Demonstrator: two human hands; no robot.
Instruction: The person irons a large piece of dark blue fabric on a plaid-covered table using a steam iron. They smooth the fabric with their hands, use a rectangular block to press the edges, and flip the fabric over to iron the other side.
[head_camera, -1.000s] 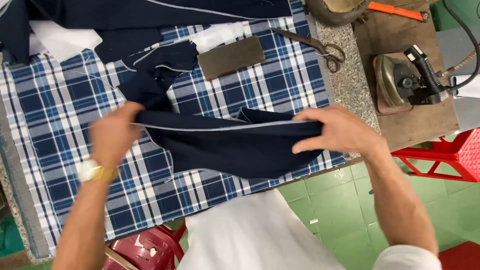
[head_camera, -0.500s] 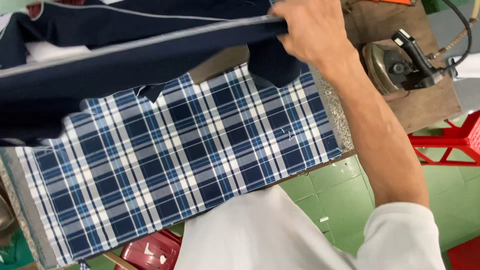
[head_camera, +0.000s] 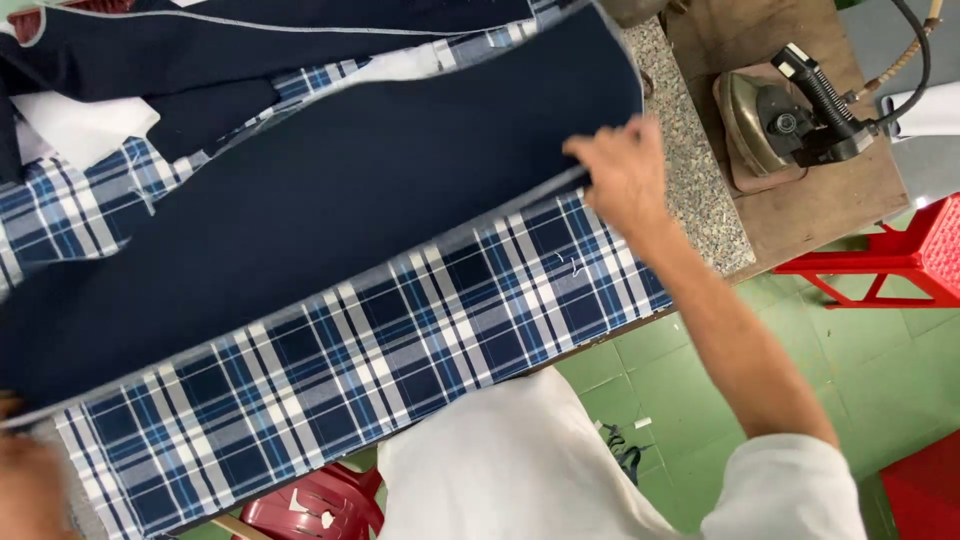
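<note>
Right hand grip: the right hand (head_camera: 622, 172) pinches the pale-stitched near edge of the navy cloth panel (head_camera: 320, 210), fingers closed on the hem at the panel's right end.
Left hand grip: the left hand (head_camera: 25, 480) shows only in part at the lower left corner, blurred, beside the panel's other end; whether its fingers are closed on the cloth cannot be told.
Held thing: the navy cloth panel is stretched long and flat between the two hands, slanting from the lower left up to the right hand, and lies over the table.
Just under the grip: a blue, white and navy plaid cloth (head_camera: 400, 340) covers the table, its bare part on the near side of the panel's edge.
Beyond the grip: more navy cloth pieces (head_camera: 250, 40) lie past the panel, with white cloth pieces (head_camera: 80, 125) among them to the far left.
Right of the grip: a speckled stone table edge (head_camera: 690, 190), then a wooden board (head_camera: 830, 200) that bears a brass-coloured flat iron (head_camera: 765, 115) with a black handle and hose.
Further right and lower: a red plastic stool (head_camera: 900, 270) on the green tiled floor (head_camera: 880, 360).
Nearest the person: another dark red stool (head_camera: 310, 505) below the table edge, left of the white shirt.
</note>
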